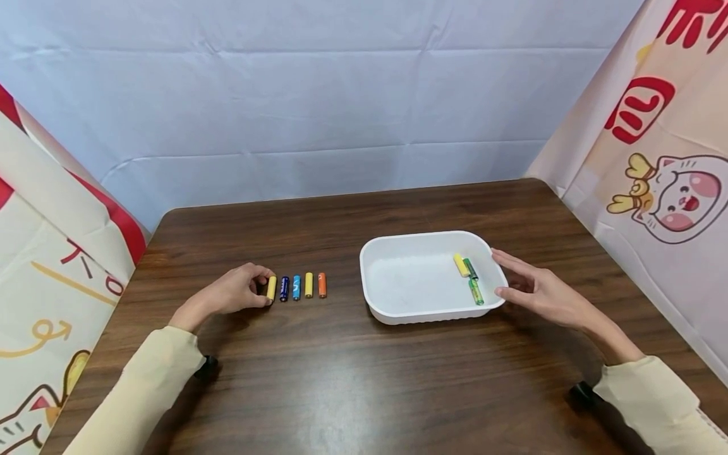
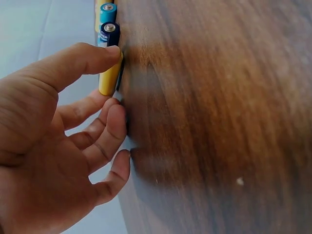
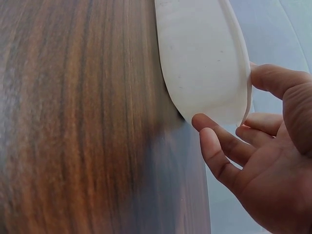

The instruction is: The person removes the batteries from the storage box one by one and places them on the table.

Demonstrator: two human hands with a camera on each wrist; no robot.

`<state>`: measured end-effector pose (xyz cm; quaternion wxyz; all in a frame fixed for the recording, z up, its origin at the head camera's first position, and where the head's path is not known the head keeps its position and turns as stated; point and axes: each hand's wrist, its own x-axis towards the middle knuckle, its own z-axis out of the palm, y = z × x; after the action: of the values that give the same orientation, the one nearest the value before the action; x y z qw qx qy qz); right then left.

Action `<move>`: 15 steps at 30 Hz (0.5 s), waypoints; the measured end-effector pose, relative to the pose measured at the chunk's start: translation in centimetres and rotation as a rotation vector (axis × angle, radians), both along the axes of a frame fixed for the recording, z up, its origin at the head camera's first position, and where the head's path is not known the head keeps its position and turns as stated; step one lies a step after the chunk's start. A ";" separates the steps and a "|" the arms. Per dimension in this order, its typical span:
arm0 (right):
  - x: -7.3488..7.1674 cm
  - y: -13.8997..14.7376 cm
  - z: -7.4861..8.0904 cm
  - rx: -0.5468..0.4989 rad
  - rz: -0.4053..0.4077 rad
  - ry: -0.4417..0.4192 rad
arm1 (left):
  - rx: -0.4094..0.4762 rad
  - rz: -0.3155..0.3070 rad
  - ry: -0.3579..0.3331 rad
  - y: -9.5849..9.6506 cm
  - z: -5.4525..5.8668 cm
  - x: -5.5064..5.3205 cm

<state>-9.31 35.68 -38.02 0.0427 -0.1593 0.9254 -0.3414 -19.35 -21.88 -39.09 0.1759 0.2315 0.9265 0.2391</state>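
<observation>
At the left end of a row of batteries, my left hand pinches a yellow battery between thumb and forefinger; the left wrist view shows this yellow battery lying along the table. Beside it lie a dark blue battery, a light blue one, another yellow one and an orange one. My right hand touches the right end of a white tray with spread, fairly straight fingers, the thumb at its rim. Inside the tray's right side are a yellow battery and two green batteries.
The brown wooden table carries the row on the left and the tray right of centre. A pale cloth hangs behind it, and printed cloths hang at both sides.
</observation>
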 end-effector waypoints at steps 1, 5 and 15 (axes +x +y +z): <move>0.0 0.0 0.0 -0.001 0.000 0.000 | 0.000 0.004 0.000 0.0 0.0 0.0; 0.0 0.0 0.0 -0.005 -0.001 -0.001 | -0.003 0.009 0.000 0.1 -0.1 0.1; 0.0 0.0 0.0 -0.004 -0.004 -0.010 | -0.001 0.021 -0.045 0.0 0.2 0.3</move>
<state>-9.35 35.71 -38.00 0.0461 -0.1558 0.9248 -0.3439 -19.00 -21.88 -38.94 0.1944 0.2161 0.9248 0.2454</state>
